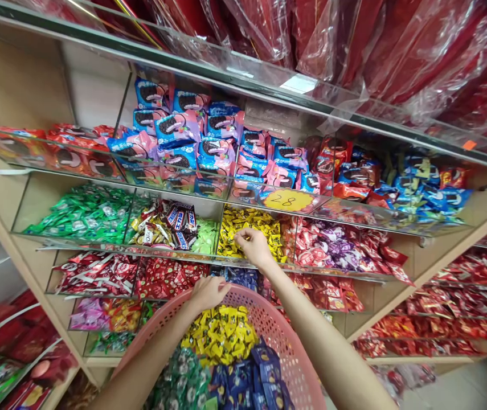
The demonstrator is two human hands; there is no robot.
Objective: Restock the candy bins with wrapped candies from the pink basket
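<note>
from the head view, the right hand (252, 245) is in among the yellow candies (247, 217) on the shelf, just below the centre at 6 o'clock, fingers curled down tight together, though i can't tell whether there's a candy inside that grip! the left hand (211, 293) is clamped over the rim of the pink basket (282, 331) near the basket's 12 o'clock, grasping it firmly. look inside the basket: yellow sweets (221, 333) heaped at 12 o'clock, green sweets (183, 373) at 8, dark blue packets (243, 384) at 4. back to the shelf, out from the right hand: chocolate bars (179, 225) at 10 o'clock, green-wrapped candies (85, 213) farther that way, purple candies (339, 245) at 3, and a yellow price tag (289, 200) at 1, reading 28!
</note>
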